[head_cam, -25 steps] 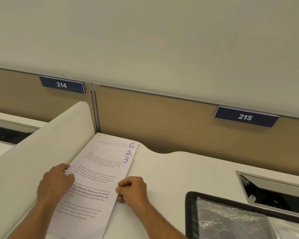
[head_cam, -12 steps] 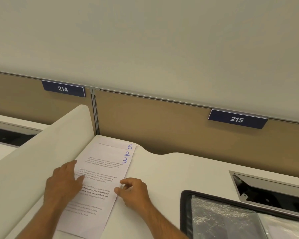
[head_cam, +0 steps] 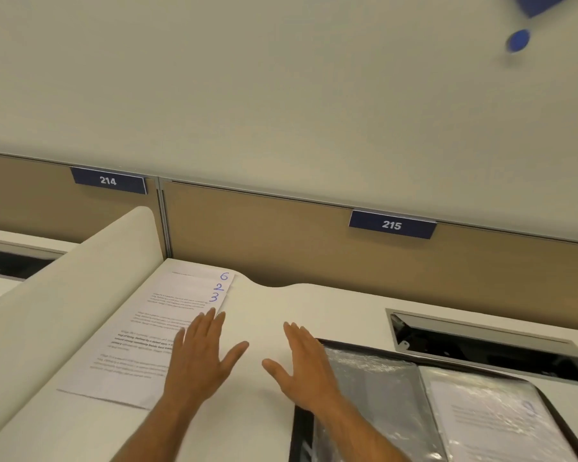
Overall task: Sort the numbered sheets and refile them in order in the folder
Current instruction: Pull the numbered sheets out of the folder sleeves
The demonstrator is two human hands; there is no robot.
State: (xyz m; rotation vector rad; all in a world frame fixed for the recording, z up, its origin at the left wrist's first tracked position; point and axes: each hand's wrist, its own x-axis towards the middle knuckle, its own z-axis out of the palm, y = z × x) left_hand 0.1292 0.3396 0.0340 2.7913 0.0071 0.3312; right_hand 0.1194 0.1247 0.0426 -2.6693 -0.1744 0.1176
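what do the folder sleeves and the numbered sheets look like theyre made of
Folder sleeves: apparently thin clear plastic, glossy; they wrinkle and throw white glare, and a printed page shows through one. Numbered sheets: plain white paper, matte, lying flat with printed text and blue handwritten 6, 2, 3 at the staggered corners.

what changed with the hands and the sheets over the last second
Both hands let go of the stacked sheets. The left hand slid right to the stack's right edge and opened flat; the right hand moved right toward the folder, fingers spread. The stack stayed put, with 6, 2, 3 showing.
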